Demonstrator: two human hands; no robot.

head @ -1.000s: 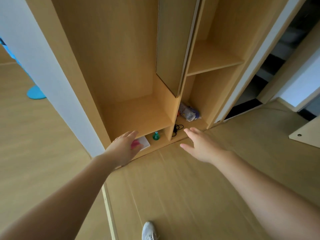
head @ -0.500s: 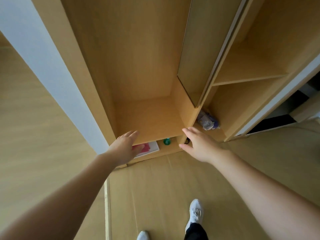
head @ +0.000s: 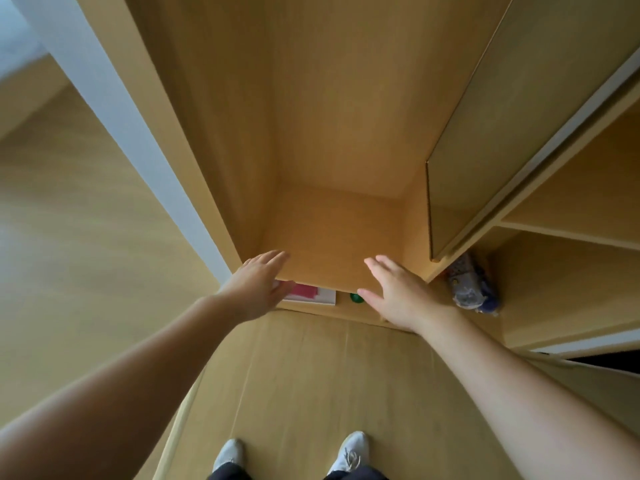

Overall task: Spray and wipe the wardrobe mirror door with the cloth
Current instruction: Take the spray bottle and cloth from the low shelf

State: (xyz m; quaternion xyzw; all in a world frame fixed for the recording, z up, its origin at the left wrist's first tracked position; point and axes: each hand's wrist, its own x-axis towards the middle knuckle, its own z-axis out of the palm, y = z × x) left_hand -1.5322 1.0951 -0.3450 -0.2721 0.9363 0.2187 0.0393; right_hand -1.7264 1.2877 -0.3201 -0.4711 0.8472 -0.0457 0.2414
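The mirror door [head: 460,140] stood upright; beneath the shelf [head: 332,251] lay a pink-and-white cloth [head: 311,294] (flat) beside a green-capped bottle [head: 356,298]; the left hand [head: 258,285] and the right hand [head: 398,296] were both empty, fingers straight.

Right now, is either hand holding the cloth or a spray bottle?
No: the left hand and right hand are both open and empty, fingers straight, reaching toward the low shelf of the wardrobe.

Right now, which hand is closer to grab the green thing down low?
Probably the right hand. Its open fingers reach just beside the green thing under the shelf. The left hand, also open, sits farther off, over the pink and white item.
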